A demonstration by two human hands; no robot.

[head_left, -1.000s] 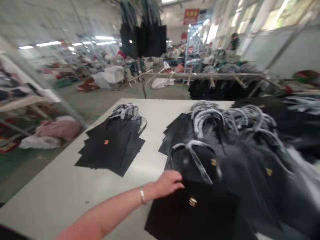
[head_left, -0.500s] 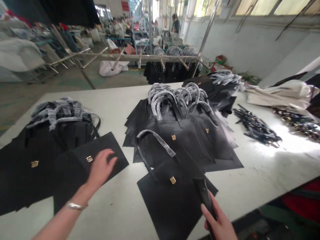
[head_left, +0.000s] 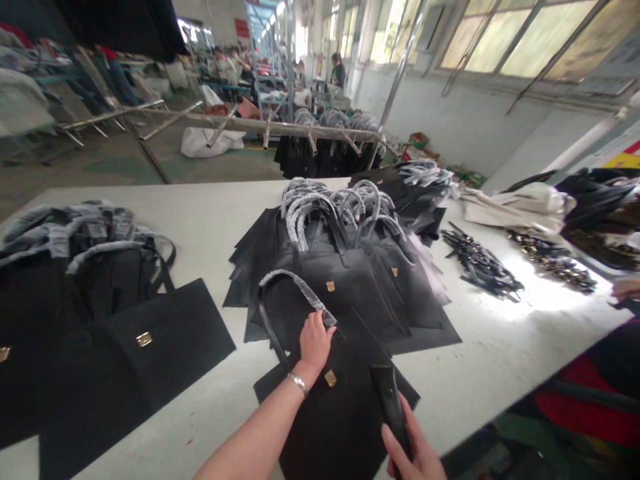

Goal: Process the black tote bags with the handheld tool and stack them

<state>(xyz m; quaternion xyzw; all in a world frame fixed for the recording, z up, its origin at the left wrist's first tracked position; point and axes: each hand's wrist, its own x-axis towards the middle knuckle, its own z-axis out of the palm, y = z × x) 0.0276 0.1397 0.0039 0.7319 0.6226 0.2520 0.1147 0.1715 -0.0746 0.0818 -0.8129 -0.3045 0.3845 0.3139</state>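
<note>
My left hand (head_left: 316, 343) is closed on the plastic-wrapped handle (head_left: 295, 279) of a black bag panel (head_left: 345, 413), near the handle's right end. The panel lies on the table's front edge and bears a small gold clasp (head_left: 331, 379). Low over its right side, my right hand (head_left: 413, 447) is closed round a long black piece (head_left: 387, 393) with a broad squared end and a small stud; its exact kind is unclear. Behind lies a stack of similar black bag panels (head_left: 320, 267) with wrapped handles. On the left is another such pile (head_left: 185, 327).
Black straps (head_left: 480, 263) and a heap of gold-fitted pieces (head_left: 550, 260) lie at the table's right. Cream fabric (head_left: 520, 207) sits behind them. A metal rack (head_left: 240, 125) stands beyond the far edge. Another person's hand (head_left: 627, 288) shows at the right edge.
My left hand has moved right from the left pile to the handle and closed on it. My right hand still holds the black piece. The view has shifted slightly right.
</note>
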